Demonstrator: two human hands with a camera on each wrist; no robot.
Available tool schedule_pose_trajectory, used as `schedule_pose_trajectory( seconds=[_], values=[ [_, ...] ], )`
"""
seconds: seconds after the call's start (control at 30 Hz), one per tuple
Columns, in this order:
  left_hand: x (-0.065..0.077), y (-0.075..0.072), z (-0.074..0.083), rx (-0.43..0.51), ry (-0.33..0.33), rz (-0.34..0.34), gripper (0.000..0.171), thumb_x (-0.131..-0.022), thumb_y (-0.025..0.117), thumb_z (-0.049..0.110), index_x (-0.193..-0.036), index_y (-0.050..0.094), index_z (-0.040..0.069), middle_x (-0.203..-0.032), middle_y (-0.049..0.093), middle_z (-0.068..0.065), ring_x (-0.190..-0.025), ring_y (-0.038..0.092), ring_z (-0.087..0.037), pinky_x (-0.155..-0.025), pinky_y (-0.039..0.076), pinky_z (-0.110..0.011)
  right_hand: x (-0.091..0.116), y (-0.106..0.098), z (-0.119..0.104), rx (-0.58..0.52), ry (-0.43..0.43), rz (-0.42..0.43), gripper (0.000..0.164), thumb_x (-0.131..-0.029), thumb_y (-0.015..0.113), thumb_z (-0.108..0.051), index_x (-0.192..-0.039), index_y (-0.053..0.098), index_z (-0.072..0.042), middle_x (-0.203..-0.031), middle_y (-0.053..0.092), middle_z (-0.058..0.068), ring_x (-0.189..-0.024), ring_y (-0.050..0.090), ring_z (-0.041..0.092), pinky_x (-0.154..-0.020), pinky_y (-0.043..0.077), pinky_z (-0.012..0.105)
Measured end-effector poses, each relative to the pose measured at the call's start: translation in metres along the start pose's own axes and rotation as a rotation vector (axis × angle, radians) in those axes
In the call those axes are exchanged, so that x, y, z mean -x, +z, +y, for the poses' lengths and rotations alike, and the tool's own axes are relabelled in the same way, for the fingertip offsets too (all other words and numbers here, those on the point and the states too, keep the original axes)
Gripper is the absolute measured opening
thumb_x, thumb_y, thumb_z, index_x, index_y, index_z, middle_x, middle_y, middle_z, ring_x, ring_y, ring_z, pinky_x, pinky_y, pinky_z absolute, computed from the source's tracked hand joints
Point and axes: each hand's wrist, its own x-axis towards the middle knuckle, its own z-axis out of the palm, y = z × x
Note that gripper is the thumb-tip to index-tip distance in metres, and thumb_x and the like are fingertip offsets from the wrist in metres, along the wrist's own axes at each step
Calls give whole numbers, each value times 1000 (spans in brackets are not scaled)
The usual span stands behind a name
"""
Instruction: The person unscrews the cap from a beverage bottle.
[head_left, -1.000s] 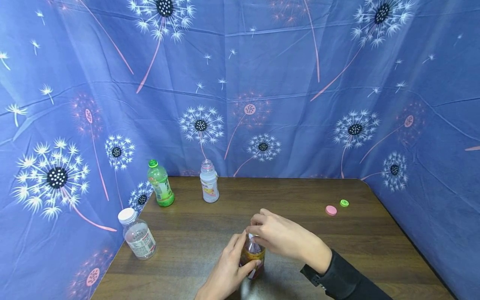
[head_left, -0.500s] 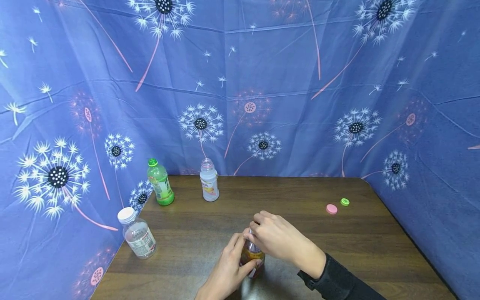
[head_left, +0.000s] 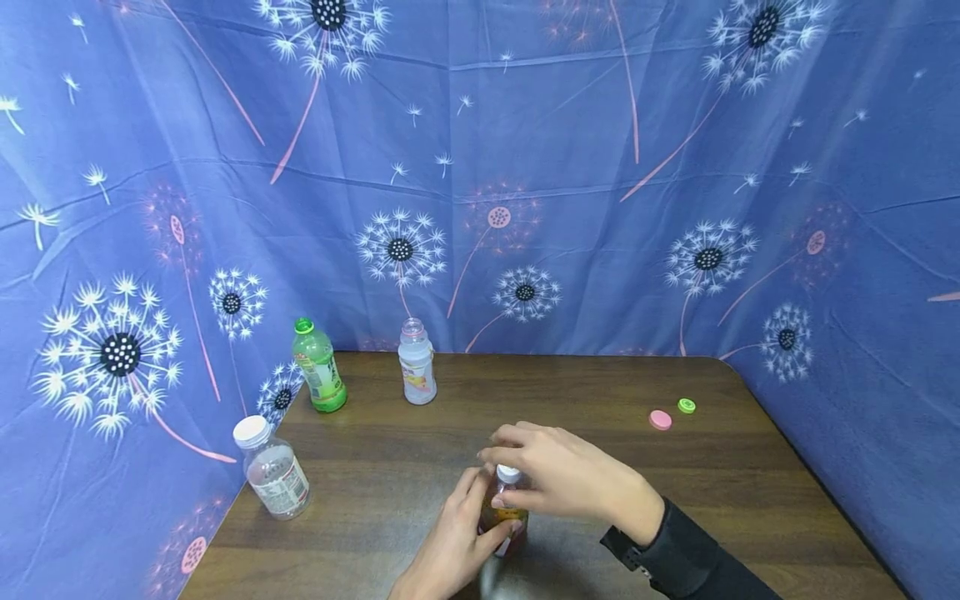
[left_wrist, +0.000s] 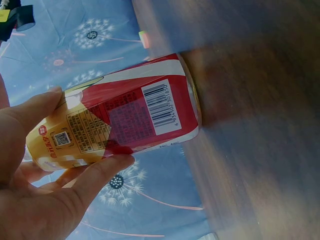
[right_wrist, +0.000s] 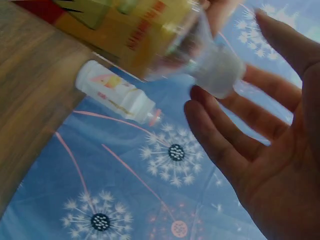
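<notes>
My left hand point(head_left: 450, 537) grips a drink bottle point(left_wrist: 135, 112) with a red and gold label, which stands upright on the table before me. In the left wrist view a barcode shows on the label, with fingers and thumb wrapped about the gold part. A white cap point(head_left: 508, 473) sits on the bottle's neck. Around this cap my right hand point(head_left: 570, 475) hovers with its fingers spread. The right wrist view shows the cap point(right_wrist: 220, 72) between fingers and thumb, with a gap at the thumb side; whether a fingertip touches it, I cannot tell.
A clear bottle point(head_left: 279, 479) with a white cap stands at the table's left edge. Behind it are an uncapped green bottle point(head_left: 321, 371) and an uncapped white bottle point(head_left: 417, 371). A pink cap point(head_left: 661, 420) and a green cap point(head_left: 686, 406) lie on the wooden table point(head_left: 750, 500).
My right fingers were closed over the white cap half a second ago. They have now spread off it, leaving the cap visible. The left hand keeps its hold on the bottle.
</notes>
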Motion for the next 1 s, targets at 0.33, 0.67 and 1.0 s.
schedule_pose_trajectory(
  seconds=[0.33,0.67,1.0],
  values=[
    [2,1,-2,61,-58,-26,74,-96,78,33,-158,40,20,-136,54,2,-111,62,-10,-86,61,-30,-2,-17,9,-48,-155,-70,28,-94,73,1,-111,81,-21,-121,72,-8,-116,65,7,-94,57,23],
    [2,2,-3,40,-49,-2,75,-95,78,34,-158,41,16,-135,55,1,-111,62,-11,-87,61,-30,-5,-16,12,-78,-156,-95,31,-93,73,3,-111,81,-21,-118,73,-8,-113,67,5,-91,56,17],
    [1,0,-2,29,-21,21,83,-94,80,30,-162,36,13,-135,56,-1,-111,63,-11,-85,61,-29,-4,-17,13,-117,-89,-112,31,-95,73,-2,-117,79,-23,-119,70,-9,-113,65,5,-90,57,20]
  ],
)
